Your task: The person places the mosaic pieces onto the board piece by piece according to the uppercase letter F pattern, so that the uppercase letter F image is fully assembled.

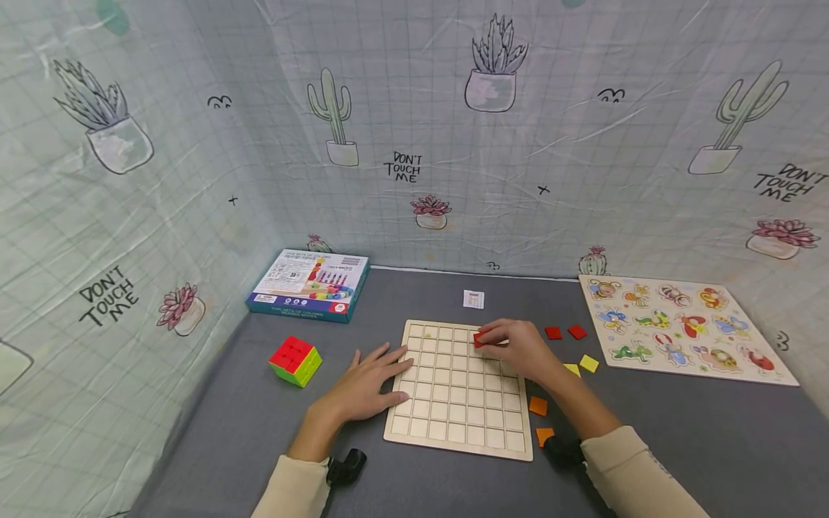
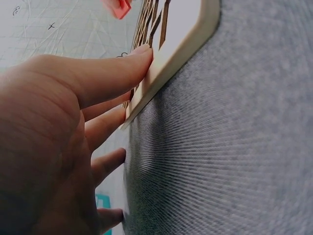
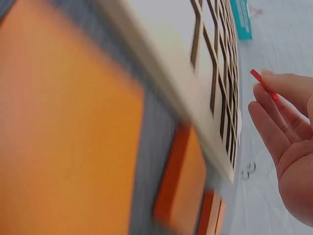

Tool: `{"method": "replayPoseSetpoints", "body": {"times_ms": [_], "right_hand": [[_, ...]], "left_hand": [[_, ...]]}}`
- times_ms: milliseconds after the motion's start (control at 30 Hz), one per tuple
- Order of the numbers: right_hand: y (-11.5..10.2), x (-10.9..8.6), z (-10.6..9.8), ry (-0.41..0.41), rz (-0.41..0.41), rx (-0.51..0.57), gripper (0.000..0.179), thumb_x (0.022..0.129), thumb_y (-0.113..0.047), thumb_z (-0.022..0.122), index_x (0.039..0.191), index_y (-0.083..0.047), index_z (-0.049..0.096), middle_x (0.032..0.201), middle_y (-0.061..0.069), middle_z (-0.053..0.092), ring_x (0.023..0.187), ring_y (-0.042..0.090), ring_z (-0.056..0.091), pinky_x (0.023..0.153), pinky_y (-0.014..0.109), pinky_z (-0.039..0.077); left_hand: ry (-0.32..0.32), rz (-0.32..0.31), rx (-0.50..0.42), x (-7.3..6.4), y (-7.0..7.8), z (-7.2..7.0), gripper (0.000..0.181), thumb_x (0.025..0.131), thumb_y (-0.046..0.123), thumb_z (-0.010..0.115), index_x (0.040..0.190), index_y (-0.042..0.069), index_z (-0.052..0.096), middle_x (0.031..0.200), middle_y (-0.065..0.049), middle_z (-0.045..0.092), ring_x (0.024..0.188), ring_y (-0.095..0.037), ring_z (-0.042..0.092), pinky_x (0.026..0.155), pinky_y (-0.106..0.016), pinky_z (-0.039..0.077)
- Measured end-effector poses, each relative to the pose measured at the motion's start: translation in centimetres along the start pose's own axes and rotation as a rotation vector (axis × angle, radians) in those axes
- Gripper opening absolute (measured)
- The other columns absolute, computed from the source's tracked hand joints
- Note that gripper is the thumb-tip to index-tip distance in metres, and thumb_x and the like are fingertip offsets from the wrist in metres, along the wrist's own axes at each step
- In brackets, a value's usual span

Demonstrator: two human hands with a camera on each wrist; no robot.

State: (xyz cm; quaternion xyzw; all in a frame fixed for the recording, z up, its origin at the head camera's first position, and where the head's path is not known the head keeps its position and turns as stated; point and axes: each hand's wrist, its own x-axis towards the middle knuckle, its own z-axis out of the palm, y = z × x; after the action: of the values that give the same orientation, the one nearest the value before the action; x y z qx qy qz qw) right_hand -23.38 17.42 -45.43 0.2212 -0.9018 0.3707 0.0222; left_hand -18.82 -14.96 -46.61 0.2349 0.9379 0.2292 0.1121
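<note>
A pale wooden grid board [image 1: 458,396] lies flat on the table, its square cells bare of tiles apart from the stretch under the right hand. My right hand [image 1: 521,347] pinches a thin red square tile [image 3: 264,84] between thumb and fingers, over the board's upper right part. My left hand [image 1: 369,381] lies with fingers spread at the board's left edge. In the left wrist view its thumb [image 2: 117,73] rests on the board's border, while the outer fingers reach past the edge over the grey table.
Right of the board lie two red tiles [image 1: 553,333], yellow tiles [image 1: 589,363] and orange tiles [image 1: 538,406]. Further right is an insect puzzle board [image 1: 686,327]. A colour cube [image 1: 296,361] and a boxed game [image 1: 309,285] stand left. A small printed card [image 1: 473,299] lies behind the board.
</note>
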Motion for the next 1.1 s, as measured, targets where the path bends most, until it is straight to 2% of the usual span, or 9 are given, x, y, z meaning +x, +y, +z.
{"method": "replayPoseSetpoints", "body": {"times_ms": [167, 400, 533, 967, 1100], "right_hand": [[-1.3, 1.0, 1.4, -0.025, -0.032, -0.007, 0.017, 0.086, -0.01, 0.08, 0.102, -0.005, 0.082, 0.114, 0.015, 0.078, 0.097, 0.029, 0.076, 0.069, 0.019, 0.056], [-2.6, 2.4, 2.7, -0.035, 0.012, -0.014, 0.017, 0.086, -0.013, 0.081, 0.102, -0.008, 0.083, 0.115, 0.011, 0.079, 0.101, 0.026, 0.076, 0.075, 0.027, 0.061], [-3.0, 2.9, 3.4, -0.039, 0.007, -0.041, 0.015, 0.086, -0.013, 0.082, 0.099, -0.008, 0.083, 0.11, 0.01, 0.08, 0.096, 0.024, 0.077, 0.077, 0.03, 0.062], [-3.4, 3.3, 4.4, -0.057, 0.08, -0.069, 0.017, 0.086, -0.014, 0.082, 0.102, -0.009, 0.083, 0.104, 0.007, 0.081, 0.093, 0.021, 0.077, 0.079, 0.031, 0.063], [-3.5, 3.4, 4.6, -0.059, 0.072, -0.092, 0.017, 0.085, -0.016, 0.083, 0.101, -0.01, 0.083, 0.102, 0.006, 0.081, 0.09, 0.017, 0.076, 0.077, 0.029, 0.062]], "left_hand": [[0.0, -0.01, 0.015, 0.1, -0.2, 0.2, 0.064, 0.096, 0.043, 0.067, 0.153, 0.024, 0.048, 0.167, 0.0, 0.037, 0.159, -0.036, 0.022, 0.121, -0.078, 0.008], [0.003, -0.009, 0.013, 0.0, -0.3, 0.1, 0.064, 0.096, 0.043, 0.067, 0.154, 0.023, 0.047, 0.168, 0.0, 0.035, 0.16, -0.035, 0.022, 0.122, -0.077, 0.008], [-0.008, -0.008, 0.005, 0.0, -0.3, 0.1, 0.064, 0.097, 0.042, 0.066, 0.155, 0.023, 0.046, 0.169, 0.001, 0.034, 0.16, -0.034, 0.02, 0.122, -0.076, 0.006], [-0.02, -0.007, -0.006, -0.1, -0.2, 0.0, 0.063, 0.097, 0.039, 0.066, 0.155, 0.022, 0.046, 0.168, -0.001, 0.034, 0.16, -0.035, 0.02, 0.122, -0.077, 0.005], [-0.019, -0.01, -0.011, -0.1, -0.3, 0.1, 0.064, 0.097, 0.039, 0.067, 0.155, 0.022, 0.046, 0.168, -0.001, 0.034, 0.16, -0.035, 0.02, 0.122, -0.077, 0.005]]}}
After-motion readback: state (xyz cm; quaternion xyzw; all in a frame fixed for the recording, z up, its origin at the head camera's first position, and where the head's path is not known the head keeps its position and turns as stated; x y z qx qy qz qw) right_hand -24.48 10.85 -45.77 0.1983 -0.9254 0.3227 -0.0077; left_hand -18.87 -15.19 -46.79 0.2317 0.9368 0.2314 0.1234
